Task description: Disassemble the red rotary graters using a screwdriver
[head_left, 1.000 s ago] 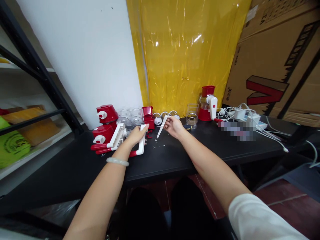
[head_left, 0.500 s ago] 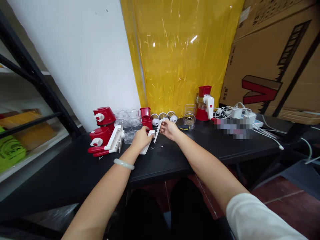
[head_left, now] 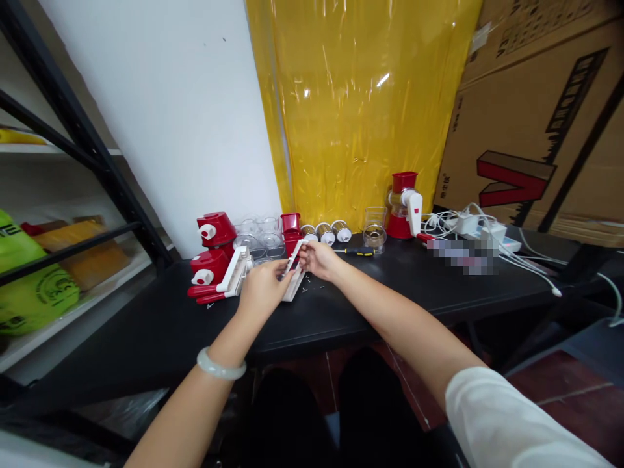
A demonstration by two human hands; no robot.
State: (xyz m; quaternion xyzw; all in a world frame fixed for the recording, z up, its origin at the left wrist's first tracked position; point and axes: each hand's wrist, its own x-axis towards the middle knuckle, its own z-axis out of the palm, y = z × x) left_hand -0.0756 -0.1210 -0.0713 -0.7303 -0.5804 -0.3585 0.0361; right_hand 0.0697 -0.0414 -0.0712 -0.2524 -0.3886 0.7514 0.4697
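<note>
Pinching narrow white strip (head_left: 295, 255) near upper end with right hand (head_left: 319, 261), near lower end between thumb and fingertips of left hand (head_left: 264, 285); holding strip tilted above black table (head_left: 341, 309); cannot tell whether also gripping, with left hand, white crank arm (head_left: 294, 286) just below; see small pale screws (head_left: 305, 290) scattered just right of crank arm; see screwdriver (head_left: 361, 251) lying to right of right hand, near row of three silver drums (head_left: 325, 233); at left, note two white cranks with red grips (head_left: 233, 270), beside stacked red housings (head_left: 214, 259); well apart at right, note assembled red-and-white grinder (head_left: 403, 211) standing upright near clear cup (head_left: 374, 235).
</note>
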